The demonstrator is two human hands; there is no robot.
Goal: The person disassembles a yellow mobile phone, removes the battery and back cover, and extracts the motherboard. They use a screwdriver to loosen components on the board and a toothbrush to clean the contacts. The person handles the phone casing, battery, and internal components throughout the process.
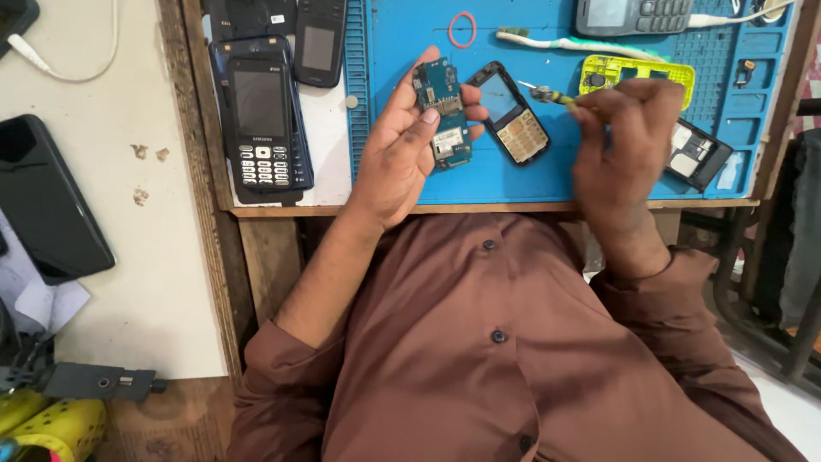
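Blue circuit board (pixel 442 111) is pinched upright in the left hand (pixel 402 145), its face exposed.
Screwdriver (pixel 547 95), gripped by the right hand (pixel 620 141), is aimed from three o'clock.

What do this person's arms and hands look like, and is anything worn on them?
Both hands, the left hand and the right hand, are bare: no gloves, rings or watch show. The forearms are uncovered, with the brown sleeves of a buttoned shirt pushed up near the elbows.
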